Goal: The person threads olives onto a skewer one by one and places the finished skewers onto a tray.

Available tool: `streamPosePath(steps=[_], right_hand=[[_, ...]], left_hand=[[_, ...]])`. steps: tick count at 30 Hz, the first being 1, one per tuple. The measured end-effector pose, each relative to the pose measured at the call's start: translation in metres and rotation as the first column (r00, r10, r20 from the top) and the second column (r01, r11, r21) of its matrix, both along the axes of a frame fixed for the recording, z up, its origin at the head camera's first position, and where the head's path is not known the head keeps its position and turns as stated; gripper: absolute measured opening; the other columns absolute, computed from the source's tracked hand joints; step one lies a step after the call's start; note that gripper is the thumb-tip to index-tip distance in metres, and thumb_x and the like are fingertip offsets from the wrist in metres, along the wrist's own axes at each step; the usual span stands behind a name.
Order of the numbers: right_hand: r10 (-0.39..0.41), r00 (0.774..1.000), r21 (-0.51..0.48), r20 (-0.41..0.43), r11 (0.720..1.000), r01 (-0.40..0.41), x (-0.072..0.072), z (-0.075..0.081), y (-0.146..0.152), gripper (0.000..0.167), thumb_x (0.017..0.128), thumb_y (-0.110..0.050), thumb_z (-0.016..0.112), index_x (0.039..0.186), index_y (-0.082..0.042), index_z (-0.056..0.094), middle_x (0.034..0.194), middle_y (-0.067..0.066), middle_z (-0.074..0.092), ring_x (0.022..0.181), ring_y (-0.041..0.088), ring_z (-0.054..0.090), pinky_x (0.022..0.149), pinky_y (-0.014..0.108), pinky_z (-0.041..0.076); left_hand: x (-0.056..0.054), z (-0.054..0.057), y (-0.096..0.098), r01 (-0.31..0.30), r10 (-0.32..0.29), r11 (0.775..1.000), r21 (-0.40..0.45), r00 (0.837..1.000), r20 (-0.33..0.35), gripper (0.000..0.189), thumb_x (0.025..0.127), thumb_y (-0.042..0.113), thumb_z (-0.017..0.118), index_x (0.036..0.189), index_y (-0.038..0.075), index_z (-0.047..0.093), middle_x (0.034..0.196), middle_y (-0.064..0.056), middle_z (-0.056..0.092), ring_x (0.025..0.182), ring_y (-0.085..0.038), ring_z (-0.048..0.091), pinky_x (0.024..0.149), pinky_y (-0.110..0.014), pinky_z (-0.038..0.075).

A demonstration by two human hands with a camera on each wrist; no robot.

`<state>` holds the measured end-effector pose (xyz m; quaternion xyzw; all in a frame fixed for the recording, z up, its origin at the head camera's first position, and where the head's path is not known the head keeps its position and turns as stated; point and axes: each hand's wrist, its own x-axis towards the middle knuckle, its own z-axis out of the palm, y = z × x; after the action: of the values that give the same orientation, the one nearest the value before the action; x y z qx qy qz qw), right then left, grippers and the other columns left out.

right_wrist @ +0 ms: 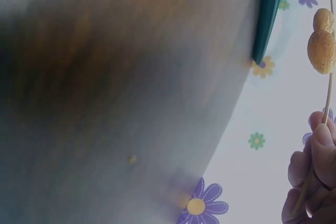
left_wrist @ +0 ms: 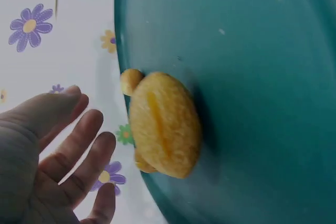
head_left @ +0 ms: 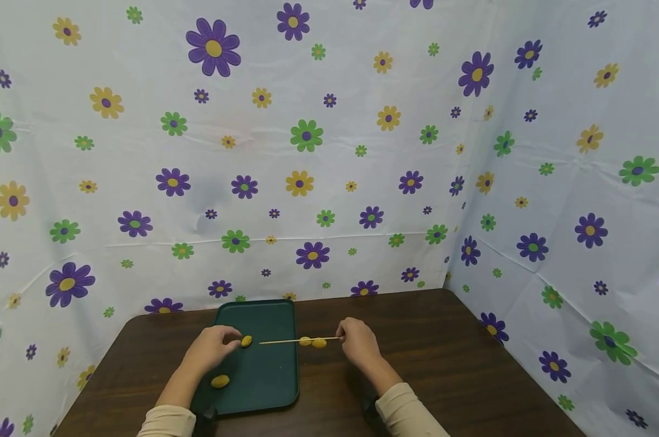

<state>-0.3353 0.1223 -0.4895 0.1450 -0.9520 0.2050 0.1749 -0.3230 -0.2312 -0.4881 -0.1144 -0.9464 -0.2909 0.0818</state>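
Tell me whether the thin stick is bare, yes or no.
No, in the head view two yellow pieces sit on the thin stick, just right of the green tray.

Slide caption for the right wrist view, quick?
Right hand grips a thin skewer bearing two yellowish pieces before a flowered backdrop, part of the green tray showing.

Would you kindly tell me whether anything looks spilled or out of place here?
Just slight mess: a small yellowish crumb lies on the table outside the green tray, and pale specks dot the tray itself, like stray bits. The skewer in the right hand looks straight.
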Motion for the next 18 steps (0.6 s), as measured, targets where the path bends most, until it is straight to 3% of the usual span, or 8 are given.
streamPosePath(steps=[6, 13, 18], right_hand=[[-0.017, 0.999, -0.030, 0.034, 0.999, 0.018, -0.009, 0.003, 0.006, 0.020, 0.084, 0.009, 0.072, 0.081, -0.011, 0.069, 0.080, -0.002, 0.062, 0.068, 0.012, 0.055, 0.063, 0.033, 0.051], [-0.015, 1.000, -0.043, 0.021, 0.999, 0.016, -0.019, 0.004, 0.014, 0.019, 0.086, 0.007, 0.072, 0.081, -0.011, 0.069, 0.082, 0.000, 0.064, 0.070, 0.013, 0.056, 0.061, 0.033, 0.051], [-0.014, 0.999, -0.050, 0.034, 0.999, 0.016, -0.021, 0.005, 0.017, 0.016, 0.086, 0.006, 0.071, 0.084, -0.009, 0.070, 0.081, 0.002, 0.063, 0.070, 0.013, 0.056, 0.061, 0.034, 0.051]], left_hand=[[-0.004, -0.007, -0.004, -0.024, 0.025, 0.999, -0.030, 0.999, 0.033, 0.016, 0.089, 0.011, 0.076, 0.105, 0.008, 0.077, 0.081, 0.003, 0.066, 0.070, -0.013, 0.056, 0.065, -0.037, 0.051], [-0.008, -0.007, -0.005, -0.054, 0.055, 0.997, -0.055, 0.998, 0.016, 0.016, 0.088, 0.012, 0.077, 0.103, 0.009, 0.077, 0.085, 0.001, 0.069, 0.076, -0.015, 0.062, 0.070, -0.042, 0.055], [-0.012, 0.001, -0.002, -0.065, 0.064, 0.995, -0.080, 0.998, -0.016, 0.017, 0.088, 0.011, 0.077, 0.105, 0.008, 0.076, 0.088, -0.001, 0.070, 0.078, -0.017, 0.064, 0.072, -0.045, 0.056]])
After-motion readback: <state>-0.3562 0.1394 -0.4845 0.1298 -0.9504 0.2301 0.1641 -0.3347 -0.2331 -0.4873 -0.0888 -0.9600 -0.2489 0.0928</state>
